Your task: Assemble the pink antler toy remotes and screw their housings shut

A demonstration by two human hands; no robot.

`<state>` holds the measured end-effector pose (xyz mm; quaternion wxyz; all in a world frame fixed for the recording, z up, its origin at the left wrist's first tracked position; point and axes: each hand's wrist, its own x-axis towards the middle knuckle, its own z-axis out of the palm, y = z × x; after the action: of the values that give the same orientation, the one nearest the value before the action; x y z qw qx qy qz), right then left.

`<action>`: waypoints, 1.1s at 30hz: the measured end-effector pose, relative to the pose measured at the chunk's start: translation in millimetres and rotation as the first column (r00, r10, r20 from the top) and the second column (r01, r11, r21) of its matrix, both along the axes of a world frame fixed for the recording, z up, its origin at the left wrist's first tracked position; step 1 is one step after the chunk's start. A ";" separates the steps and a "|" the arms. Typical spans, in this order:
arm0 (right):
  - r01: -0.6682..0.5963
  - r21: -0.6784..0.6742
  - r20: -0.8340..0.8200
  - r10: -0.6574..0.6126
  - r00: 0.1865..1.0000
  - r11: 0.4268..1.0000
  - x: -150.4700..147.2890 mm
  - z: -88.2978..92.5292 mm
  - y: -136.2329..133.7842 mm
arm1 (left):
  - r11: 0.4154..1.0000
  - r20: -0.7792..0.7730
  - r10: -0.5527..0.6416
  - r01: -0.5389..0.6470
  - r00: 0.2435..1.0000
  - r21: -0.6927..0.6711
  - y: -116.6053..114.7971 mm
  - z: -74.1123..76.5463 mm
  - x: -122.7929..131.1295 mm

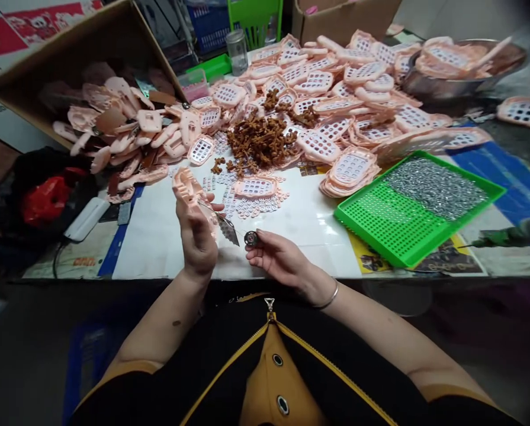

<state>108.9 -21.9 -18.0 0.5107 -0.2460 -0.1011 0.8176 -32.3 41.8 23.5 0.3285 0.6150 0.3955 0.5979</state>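
My left hand point(196, 242) is wrapped round a pink plastic toy-phone shell point(187, 184), held upright above the white work surface point(158, 236). Between my hands hangs a dark, thin circuit board point(228, 230), tilted, near the left fingers. Fine wires seem to run from it to a small round black speaker point(250, 238), pinched in the fingertips of my right hand point(278, 255). Just beyond lies a pink phone front point(256, 187) with key holes, among many small loose keys point(258, 206). How the board joins the shell is hidden by my left hand.
Pink shells spill from a tipped cardboard box point(158, 53) on the left. Brown small parts point(260, 142) and heaped phone fronts point(318, 145) fill the back. At right are a green tray point(371, 231) of screws, a screwdriver point(504, 236) and a metal bowl point(418, 89).
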 end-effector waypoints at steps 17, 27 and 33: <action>0.035 0.113 0.064 -0.043 0.997 0.993 15.7 -3.4 -9.7 | 0.927 0.255 0.024 0.074 0.967 -0.368 -8.3 -0.8 6.7; -0.227 0.848 0.528 -0.806 0.269 0.479 56.8 22.3 -12.8 | 0.668 0.347 -0.339 0.483 0.875 -0.566 -14.9 9.2 -12.6; -0.491 0.839 0.278 -0.960 0.019 0.233 60.8 27.9 -15.4 | 0.338 0.435 -0.601 0.706 0.671 -0.622 -22.9 2.6 -13.7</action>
<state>169.8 -37.3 9.9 0.5150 -0.3798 -0.7684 0.0108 -46.0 18.9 26.1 0.7865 0.4863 0.3020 0.2317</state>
